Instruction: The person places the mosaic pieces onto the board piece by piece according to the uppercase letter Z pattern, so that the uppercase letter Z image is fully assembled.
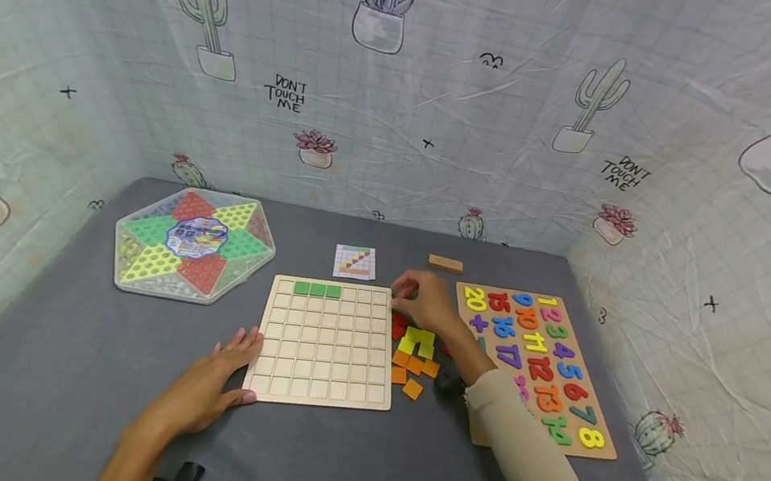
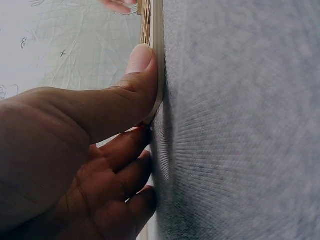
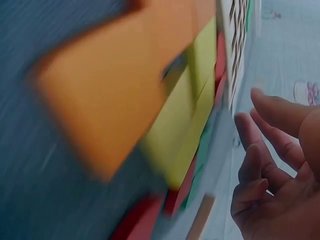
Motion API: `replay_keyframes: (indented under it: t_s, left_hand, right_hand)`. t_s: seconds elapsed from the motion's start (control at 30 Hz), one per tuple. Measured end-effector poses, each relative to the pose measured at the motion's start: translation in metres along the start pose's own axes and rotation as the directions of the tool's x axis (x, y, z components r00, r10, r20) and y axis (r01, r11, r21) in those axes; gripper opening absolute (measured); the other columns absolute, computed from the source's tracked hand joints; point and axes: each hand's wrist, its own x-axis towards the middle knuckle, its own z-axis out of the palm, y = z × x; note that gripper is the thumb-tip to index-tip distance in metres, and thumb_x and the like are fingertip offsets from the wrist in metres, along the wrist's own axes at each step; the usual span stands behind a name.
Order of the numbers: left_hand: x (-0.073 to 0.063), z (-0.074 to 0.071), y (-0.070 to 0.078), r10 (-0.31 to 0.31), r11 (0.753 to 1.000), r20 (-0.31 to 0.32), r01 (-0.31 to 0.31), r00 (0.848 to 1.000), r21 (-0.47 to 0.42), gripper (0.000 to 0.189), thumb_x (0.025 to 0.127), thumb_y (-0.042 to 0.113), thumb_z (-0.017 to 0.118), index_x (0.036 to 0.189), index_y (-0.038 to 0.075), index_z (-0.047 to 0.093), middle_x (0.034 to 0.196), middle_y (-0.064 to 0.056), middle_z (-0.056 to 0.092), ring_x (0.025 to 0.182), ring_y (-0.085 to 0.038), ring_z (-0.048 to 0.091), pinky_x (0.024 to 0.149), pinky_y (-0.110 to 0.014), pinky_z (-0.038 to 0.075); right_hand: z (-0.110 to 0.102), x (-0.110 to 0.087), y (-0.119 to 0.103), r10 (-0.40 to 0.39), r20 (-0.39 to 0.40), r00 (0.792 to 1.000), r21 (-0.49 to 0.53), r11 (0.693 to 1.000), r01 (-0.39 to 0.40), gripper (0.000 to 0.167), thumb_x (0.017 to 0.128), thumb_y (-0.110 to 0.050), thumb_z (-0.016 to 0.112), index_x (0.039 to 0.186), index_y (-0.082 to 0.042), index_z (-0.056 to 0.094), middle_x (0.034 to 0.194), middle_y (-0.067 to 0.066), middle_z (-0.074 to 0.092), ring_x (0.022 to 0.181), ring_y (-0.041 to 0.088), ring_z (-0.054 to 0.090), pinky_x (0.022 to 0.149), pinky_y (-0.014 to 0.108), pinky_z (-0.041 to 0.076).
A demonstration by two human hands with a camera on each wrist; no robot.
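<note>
A wooden grid board (image 1: pixel 323 346) lies on the table, with three green square tiles (image 1: pixel 317 290) in its top row. My left hand (image 1: pixel 221 377) rests against the board's left edge, fingers extended and thumb near the lower corner. In the left wrist view its thumb (image 2: pixel 140 60) touches the board's side. My right hand (image 1: pixel 425 301) hovers by the board's upper right corner, fingers loosely bent. The right wrist view shows nothing between thumb and fingers. Below that hand lie red tiles (image 1: pixel 399 325), yellow tiles (image 1: pixel 424 337) and orange tiles (image 1: pixel 415 365); green tiles (image 3: pixel 201 160) appear beyond them.
A pattern card (image 1: pixel 355 262) lies behind the board, and a small wooden block (image 1: pixel 445 264) to its right. At the right is a number puzzle board (image 1: pixel 582 413), partly under my forearm. A hexagonal case (image 1: pixel 195 244) sits at the back left. Patterned cloth hangs behind.
</note>
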Motion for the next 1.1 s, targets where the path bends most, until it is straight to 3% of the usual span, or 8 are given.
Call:
replay_keyframes:
  t_s: [0.23, 0.5, 0.67, 0.87, 1.1]
  left_hand:
    - [0.000, -0.002, 0.002, -0.005, 1.000, 0.008, 0.005, 1.000, -0.001, 0.084, 0.088, 0.017, 0.084, 0.158, -0.006, 0.044, 0.168, -0.024, 0.038, 0.158, -0.050, 0.030, 0.124, -0.074, 0.027]
    - [0.000, -0.002, 0.002, -0.004, 1.000, 0.011, 0.004, 1.000, -0.001, 0.084, 0.088, 0.016, 0.084, 0.158, -0.006, 0.043, 0.168, -0.025, 0.037, 0.158, -0.050, 0.029, 0.124, -0.074, 0.027]
    - [0.000, -0.001, 0.002, -0.009, 1.000, 0.016, 0.009, 1.000, 0.002, 0.084, 0.089, 0.017, 0.083, 0.159, -0.006, 0.043, 0.169, -0.024, 0.036, 0.159, -0.049, 0.029, 0.124, -0.073, 0.027]
    - [-0.001, 0.000, 0.003, -0.007, 1.000, 0.010, 0.007, 1.000, 0.001, 0.083, 0.089, 0.018, 0.084, 0.158, -0.005, 0.044, 0.168, -0.024, 0.038, 0.158, -0.048, 0.030, 0.124, -0.073, 0.028]
    - [0.000, 0.000, 0.002, -0.008, 1.000, 0.000, 0.008, 1.000, -0.001, 0.085, 0.088, 0.018, 0.084, 0.158, -0.006, 0.044, 0.168, -0.024, 0.037, 0.158, -0.049, 0.030, 0.123, -0.074, 0.027]
  right_hand:
    - [-0.022, -0.016, 0.023, 0.024, 0.090, 0.996, -0.104, 0.994, -0.014, 0.022, 0.096, -0.015, 0.081, 0.117, -0.012, 0.077, 0.117, 0.007, 0.076, 0.108, 0.026, 0.069, 0.098, 0.047, 0.059]
    - [-0.028, -0.020, 0.032, 0.025, 0.161, 0.987, -0.104, 0.995, -0.008, 0.020, 0.095, -0.004, 0.078, 0.114, -0.010, 0.078, 0.113, 0.008, 0.074, 0.104, 0.023, 0.067, 0.097, 0.044, 0.060]
    - [-0.024, -0.017, 0.031, 0.032, 0.140, 0.990, -0.150, 0.989, -0.011, 0.012, 0.093, -0.008, 0.082, 0.103, -0.013, 0.078, 0.099, 0.005, 0.071, 0.089, 0.020, 0.062, 0.086, 0.038, 0.057]
    - [-0.023, -0.015, 0.021, 0.041, 0.063, 0.997, -0.162, 0.986, -0.030, 0.011, 0.093, -0.015, 0.084, 0.092, -0.014, 0.073, 0.085, 0.002, 0.069, 0.076, 0.018, 0.060, 0.073, 0.032, 0.052]
    - [-0.018, -0.009, 0.013, -0.063, -0.011, 0.998, -0.102, 0.993, 0.062, 0.010, 0.098, -0.015, 0.079, 0.106, -0.015, 0.074, 0.085, 0.003, 0.068, 0.071, 0.018, 0.057, 0.069, 0.032, 0.047]
